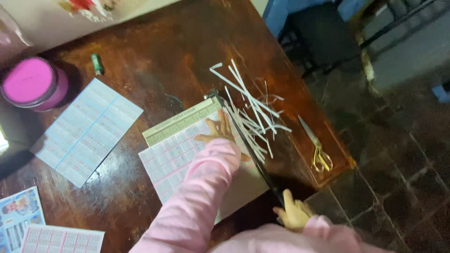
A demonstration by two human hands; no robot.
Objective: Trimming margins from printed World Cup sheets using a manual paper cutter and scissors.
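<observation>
right hand on cutter handle

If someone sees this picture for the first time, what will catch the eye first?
Probably the pink-sleeved left hand pressing a pink-gridded sheet flat on a paper cutter at the table's middle, while the right hand grips the cutter's blade handle. Next, the heap of white paper strips beside the blade, with gold-handled scissors to its right.
</observation>
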